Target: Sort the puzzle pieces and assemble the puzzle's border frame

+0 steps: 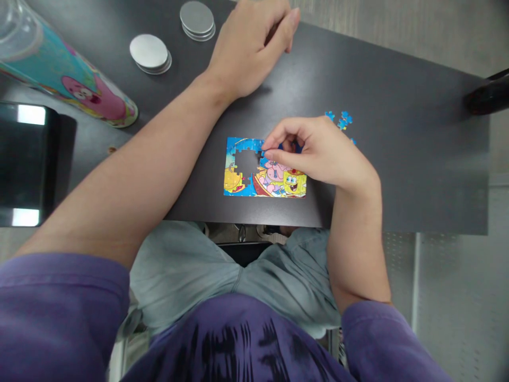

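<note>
The puzzle [275, 180] lies flat on the tabletop [417, 159], close to the edge nearest the person. Its outer border shows blue, yellow and pink cartoon art, and left of its middle is a jagged gap where the dark surface shows through. The right hand [320, 151] reaches over its upper right part, hiding some of it. The fingers [283, 127] of that hand are drawn in, index and thumb tips almost meeting at the gap's right edge; whether they pinch a piece cannot be told. Loose blue pieces [342, 122] lie just beyond this hand, the nearest one partly covered by it.

The left hand [254, 48] is on the far side of the tabletop, well apart from the puzzle, its fingers loosely curled; whether they hold anything cannot be told. To its left are two stacks of silvery discs, one nearer [149, 51] and one farther [196, 17]. Further left is a cartoon-printed canister [93, 95], with a black glossy device [22, 164] beside it.
</note>
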Action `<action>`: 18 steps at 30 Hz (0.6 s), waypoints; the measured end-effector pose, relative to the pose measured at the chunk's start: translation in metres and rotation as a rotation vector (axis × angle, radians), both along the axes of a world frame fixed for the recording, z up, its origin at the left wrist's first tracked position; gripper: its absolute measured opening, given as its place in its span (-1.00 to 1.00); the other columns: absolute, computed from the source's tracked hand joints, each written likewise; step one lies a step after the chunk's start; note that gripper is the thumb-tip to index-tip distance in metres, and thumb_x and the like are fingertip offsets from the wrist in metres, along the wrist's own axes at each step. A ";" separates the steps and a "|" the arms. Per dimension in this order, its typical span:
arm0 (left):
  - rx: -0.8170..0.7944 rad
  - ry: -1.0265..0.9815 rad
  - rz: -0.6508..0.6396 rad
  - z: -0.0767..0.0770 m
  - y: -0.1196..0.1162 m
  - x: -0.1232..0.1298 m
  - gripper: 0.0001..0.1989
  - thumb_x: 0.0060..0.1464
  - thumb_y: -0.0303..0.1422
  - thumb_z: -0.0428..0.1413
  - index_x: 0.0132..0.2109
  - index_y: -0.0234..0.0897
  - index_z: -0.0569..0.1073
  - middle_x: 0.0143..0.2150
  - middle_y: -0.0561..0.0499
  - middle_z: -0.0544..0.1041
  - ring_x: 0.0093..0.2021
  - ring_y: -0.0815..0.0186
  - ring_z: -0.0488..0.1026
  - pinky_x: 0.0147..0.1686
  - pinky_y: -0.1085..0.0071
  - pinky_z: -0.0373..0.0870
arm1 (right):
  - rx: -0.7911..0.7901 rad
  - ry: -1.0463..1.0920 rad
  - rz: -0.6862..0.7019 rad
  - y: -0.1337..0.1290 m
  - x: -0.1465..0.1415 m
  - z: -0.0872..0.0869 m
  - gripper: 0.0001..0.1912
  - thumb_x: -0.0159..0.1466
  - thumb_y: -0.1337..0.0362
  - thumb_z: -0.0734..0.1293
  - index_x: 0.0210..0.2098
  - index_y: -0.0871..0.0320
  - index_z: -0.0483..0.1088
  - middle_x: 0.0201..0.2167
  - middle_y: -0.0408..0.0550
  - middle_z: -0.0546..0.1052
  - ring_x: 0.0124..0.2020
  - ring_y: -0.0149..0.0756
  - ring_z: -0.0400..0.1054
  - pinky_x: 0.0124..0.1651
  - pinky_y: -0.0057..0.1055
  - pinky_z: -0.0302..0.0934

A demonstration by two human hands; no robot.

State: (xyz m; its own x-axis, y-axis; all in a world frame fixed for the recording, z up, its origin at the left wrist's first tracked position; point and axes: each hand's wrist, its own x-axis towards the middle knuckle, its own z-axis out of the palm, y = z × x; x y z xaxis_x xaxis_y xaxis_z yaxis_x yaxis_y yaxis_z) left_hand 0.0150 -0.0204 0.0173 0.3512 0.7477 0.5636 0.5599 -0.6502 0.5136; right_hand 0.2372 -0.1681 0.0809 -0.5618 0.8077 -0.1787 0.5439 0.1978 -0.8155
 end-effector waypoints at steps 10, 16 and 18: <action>0.014 0.013 -0.013 -0.003 0.005 -0.001 -0.46 0.92 -0.24 0.06 -0.02 -0.18 0.88 -0.05 -0.09 0.87 0.05 0.02 0.85 0.05 0.11 0.43 | 0.079 0.027 0.036 0.002 0.001 -0.006 -0.92 0.49 0.24 0.61 -0.13 -0.13 0.75 -0.29 -0.14 0.73 -0.22 -0.02 0.60 -0.06 0.06 0.47; 0.026 0.026 -0.010 -0.004 0.006 -0.001 -0.45 0.91 -0.26 0.05 -0.01 -0.24 0.90 -0.10 -0.11 0.84 0.03 -0.01 0.85 0.06 0.09 0.41 | 0.147 -0.026 0.040 0.004 0.002 -0.006 -0.89 0.44 0.24 0.64 -0.14 -0.17 0.75 -0.11 -0.07 0.76 -0.12 0.05 0.61 0.04 0.14 0.56; 0.027 0.027 -0.015 -0.004 0.006 -0.002 -0.45 0.91 -0.25 0.06 0.00 -0.22 0.90 -0.10 -0.11 0.84 0.02 0.00 0.84 0.06 0.10 0.41 | 0.173 -0.022 0.016 0.005 0.002 -0.005 -0.90 0.44 0.21 0.66 -0.13 -0.19 0.75 -0.08 -0.04 0.74 -0.11 0.08 0.59 0.07 0.19 0.56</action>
State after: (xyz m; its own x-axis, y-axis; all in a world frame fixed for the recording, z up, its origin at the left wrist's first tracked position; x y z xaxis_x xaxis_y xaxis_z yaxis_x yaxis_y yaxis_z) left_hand 0.0134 -0.0140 0.0133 0.3774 0.7270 0.5737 0.5637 -0.6718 0.4805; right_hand 0.2390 -0.1635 0.0754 -0.5724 0.8184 -0.0501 0.5568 0.3430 -0.7565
